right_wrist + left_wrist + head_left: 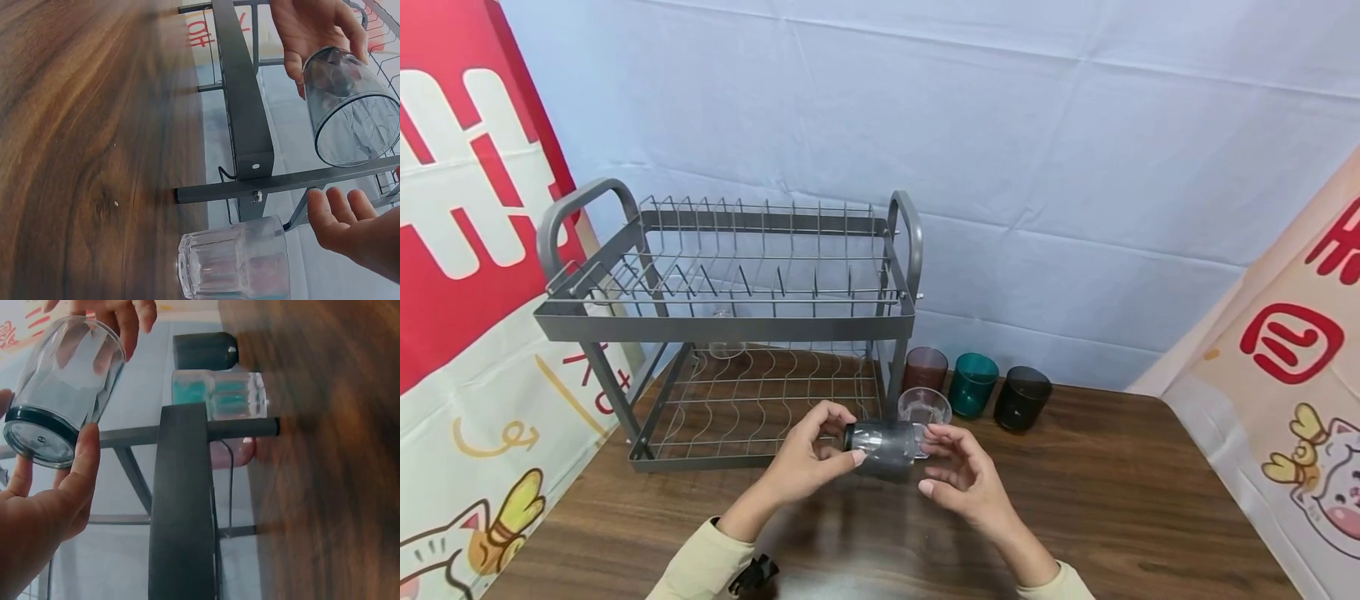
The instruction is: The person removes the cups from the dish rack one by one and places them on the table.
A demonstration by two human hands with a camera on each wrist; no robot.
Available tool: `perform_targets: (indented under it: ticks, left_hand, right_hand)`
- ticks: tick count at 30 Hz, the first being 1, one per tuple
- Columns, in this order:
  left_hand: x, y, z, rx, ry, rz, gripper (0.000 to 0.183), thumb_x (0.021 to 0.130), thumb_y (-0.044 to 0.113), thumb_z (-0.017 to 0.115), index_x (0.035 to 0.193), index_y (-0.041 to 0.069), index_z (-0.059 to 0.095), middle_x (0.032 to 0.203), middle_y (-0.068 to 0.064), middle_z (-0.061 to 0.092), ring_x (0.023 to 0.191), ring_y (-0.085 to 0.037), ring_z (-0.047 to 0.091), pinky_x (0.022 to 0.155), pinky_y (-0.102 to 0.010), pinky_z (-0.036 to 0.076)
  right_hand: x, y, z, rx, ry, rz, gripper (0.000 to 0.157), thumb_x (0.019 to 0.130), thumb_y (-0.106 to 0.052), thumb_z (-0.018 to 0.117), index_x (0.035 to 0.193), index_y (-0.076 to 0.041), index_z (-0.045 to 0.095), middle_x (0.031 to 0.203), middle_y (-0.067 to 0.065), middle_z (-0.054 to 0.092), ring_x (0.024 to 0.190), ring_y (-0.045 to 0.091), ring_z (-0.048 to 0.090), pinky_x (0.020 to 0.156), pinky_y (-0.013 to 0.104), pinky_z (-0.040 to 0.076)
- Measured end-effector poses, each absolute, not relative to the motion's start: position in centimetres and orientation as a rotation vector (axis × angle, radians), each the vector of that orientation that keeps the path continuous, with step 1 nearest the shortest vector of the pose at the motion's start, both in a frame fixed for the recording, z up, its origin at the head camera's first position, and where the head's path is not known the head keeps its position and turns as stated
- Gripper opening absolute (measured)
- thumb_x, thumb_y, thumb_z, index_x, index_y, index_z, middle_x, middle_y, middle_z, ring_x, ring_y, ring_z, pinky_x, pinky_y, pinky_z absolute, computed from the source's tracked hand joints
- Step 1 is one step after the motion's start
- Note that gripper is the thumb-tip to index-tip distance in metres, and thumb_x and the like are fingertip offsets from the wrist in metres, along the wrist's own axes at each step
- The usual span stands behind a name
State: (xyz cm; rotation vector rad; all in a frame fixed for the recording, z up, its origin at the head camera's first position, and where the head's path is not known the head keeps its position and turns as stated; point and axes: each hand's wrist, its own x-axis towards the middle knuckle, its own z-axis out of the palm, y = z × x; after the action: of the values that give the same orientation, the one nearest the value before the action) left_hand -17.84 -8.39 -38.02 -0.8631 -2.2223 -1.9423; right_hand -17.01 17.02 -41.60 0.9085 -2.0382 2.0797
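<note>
The left hand clamped its grip around the base of a grey tumbler, held sideways above the desk, long axis left to right. The right hand hovered at its mouth, fingers apart. Only the right wrist view showed the open rim.
</note>
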Motion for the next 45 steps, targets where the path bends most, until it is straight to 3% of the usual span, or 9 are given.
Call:
perform_targets:
  ticks: [9, 18, 27, 33, 40, 45]
  left_hand:
    - [-17.8, -7.6, -39.2, -0.974, -2.129, -2.013, 0.037, 0.075, -0.006, 0.069, 0.103, -0.006, 0.046, 0.098, -0.017, 0.052, 0.088, -0.026, 0.054, 0.066, -0.034, 0.052]
    - [-17.9, -7.1, -39.9, -1.090, -2.029, -2.076, 0.037, 0.073, -0.010, 0.066, 0.102, -0.010, 0.042, 0.101, -0.022, 0.049, 0.093, -0.022, 0.055, 0.068, -0.043, 0.052]
    - [-17.3, -7.0, -39.1, -1.045, -2.152, -1.998, 0.039, 0.075, -0.006, 0.067, 0.107, -0.009, 0.044, 0.106, -0.020, 0.049, 0.097, -0.028, 0.053, 0.074, -0.041, 0.051]
    - [-17.3, -7.4, -39.3, -0.997, -2.225, -1.859, 0.042, 0.074, 0.001, 0.071, 0.110, -0.003, 0.050, 0.109, -0.017, 0.048, 0.101, -0.031, 0.050, 0.075, -0.039, 0.051]
    - [-18.3, -9.0, -40.4, -0.966, -2.385, -1.433, 0.039, 0.078, 0.019, 0.075, 0.112, 0.020, 0.055, 0.107, 0.004, 0.052, 0.096, -0.016, 0.052, 0.072, -0.033, 0.048]
    - [-18.4, -10.3, -39.5, -0.930, -2.470, -1.227, 0.038, 0.079, 0.023, 0.074, 0.113, 0.024, 0.056, 0.108, 0.010, 0.052, 0.099, -0.011, 0.051, 0.078, -0.036, 0.046]
  right_hand:
    - [-17.5, 16.8, -42.0, 1.015, -1.971, 2.173, 0.059, 0.078, 0.010, 0.064, 0.130, 0.008, 0.038, 0.128, 0.031, 0.038, 0.110, 0.029, 0.049, 0.081, 0.043, 0.049]
    - [-17.6, 16.5, -42.3, 1.042, -1.905, 2.262, 0.055, 0.078, 0.010, 0.065, 0.127, 0.008, 0.041, 0.126, 0.013, 0.045, 0.108, 0.023, 0.052, 0.077, 0.037, 0.051]
    - [-17.1, 16.6, -42.3, 1.019, -1.874, 2.261, 0.054, 0.077, 0.010, 0.066, 0.125, 0.009, 0.042, 0.124, 0.014, 0.047, 0.107, 0.024, 0.052, 0.075, 0.035, 0.052]
    - [-16.8, 16.6, -42.3, 1.052, -1.853, 2.259, 0.054, 0.077, 0.014, 0.063, 0.126, 0.011, 0.041, 0.122, 0.017, 0.048, 0.107, 0.023, 0.052, 0.075, 0.036, 0.051]
    - [-16.2, 17.2, -41.5, 0.905, -2.061, 2.094, 0.052, 0.079, 0.011, 0.063, 0.127, 0.006, 0.045, 0.124, 0.019, 0.047, 0.105, 0.023, 0.051, 0.073, 0.037, 0.051]
    - [-16.2, 18.0, -40.9, 0.812, -2.208, 1.959, 0.051, 0.079, 0.007, 0.066, 0.127, 0.003, 0.048, 0.127, 0.018, 0.046, 0.105, 0.025, 0.049, 0.073, 0.037, 0.050]
